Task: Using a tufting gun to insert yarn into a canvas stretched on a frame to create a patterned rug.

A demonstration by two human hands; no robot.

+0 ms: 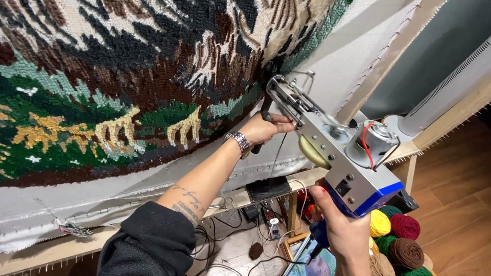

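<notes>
A metal tufting gun (pixel 335 155) with a blue base and a small motor points its needle at a tufted rug (pixel 119 73) stretched on a wooden frame. The rug shows green, brown, black, yellow and cream yarn. My right hand (pixel 342 229) grips the gun's rear blue handle from below. My left hand (pixel 266 128), with a silver watch on its wrist, holds the gun's black front handle close against the cloth. The needle tip touches the rug near the dark green patch at its lower right edge.
Grey backing cloth (pixel 341 64) surrounds the rug. A crate of yarn balls (pixel 403 250) in yellow, green, brown, red and pink stands on the wooden floor (pixel 468 214) at lower right. Cables (pixel 222 244) and a tablet (pixel 311 270) lie below the frame. A white column-shaped unit (pixel 459 83) stands behind.
</notes>
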